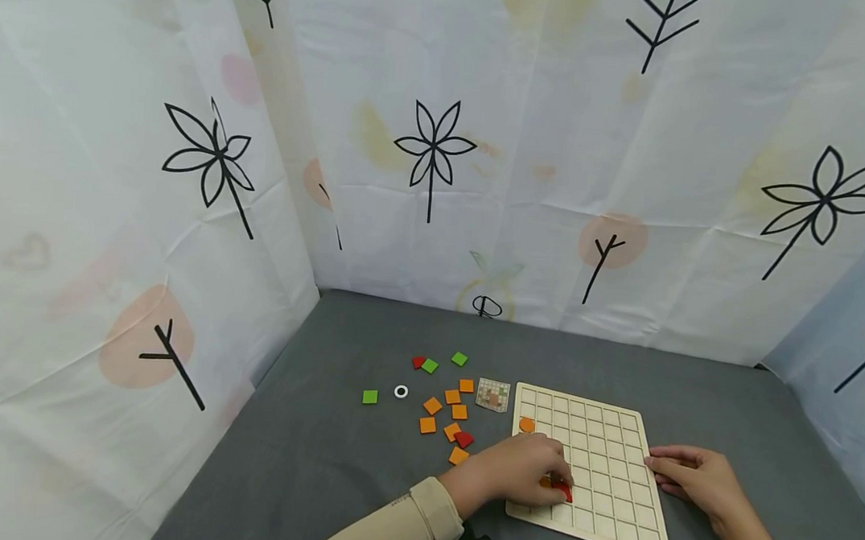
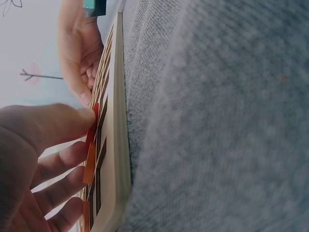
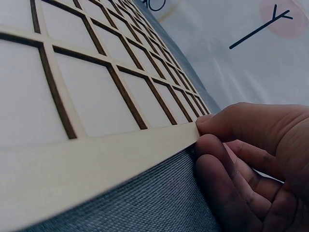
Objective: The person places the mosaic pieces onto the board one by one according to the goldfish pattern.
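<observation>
A pale wooden grid board [image 1: 621, 516] lies on the grey table. My left hand [image 1: 521, 469] reaches over its near left part, with thumb and fingers on a red piece [image 1: 564, 493]. In the left wrist view the thumb presses on the red piece [image 2: 92, 126], which sits tilted at the board's cells. Right beside it is an orange piece [image 2: 90, 166] under the other fingers. An orange round piece [image 1: 526, 425] lies in a cell at the board's left side. My right hand [image 3: 241, 159] pinches the board's right edge between thumb and fingers.
Left of the board lie several orange squares [image 1: 428, 425], green squares [image 1: 370, 397], red pieces [image 1: 464, 439] and a white ring with a dark centre [image 1: 401, 392]. A small printed pattern card [image 1: 493, 395] lies by the board's far left corner. Patterned curtains [image 1: 523, 185] surround the table.
</observation>
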Demonstrator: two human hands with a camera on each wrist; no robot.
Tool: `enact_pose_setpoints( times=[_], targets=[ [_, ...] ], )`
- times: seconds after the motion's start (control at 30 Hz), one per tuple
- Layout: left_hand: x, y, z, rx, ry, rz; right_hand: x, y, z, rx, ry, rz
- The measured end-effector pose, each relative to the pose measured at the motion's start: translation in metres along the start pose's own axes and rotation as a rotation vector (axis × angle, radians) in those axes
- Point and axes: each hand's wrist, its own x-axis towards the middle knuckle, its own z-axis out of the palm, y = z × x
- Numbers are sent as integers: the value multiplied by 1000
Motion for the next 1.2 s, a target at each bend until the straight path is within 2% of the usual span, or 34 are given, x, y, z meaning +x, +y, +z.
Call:
enact_pose_setpoints(
  times=[0.67,1.2],
  targets=[
    [-1,0,4,3,11,-10,0,1,0,1,-1,3],
    [-2,-3,5,-49,19,-12,0,1,1,1,5,5]
  ],
)
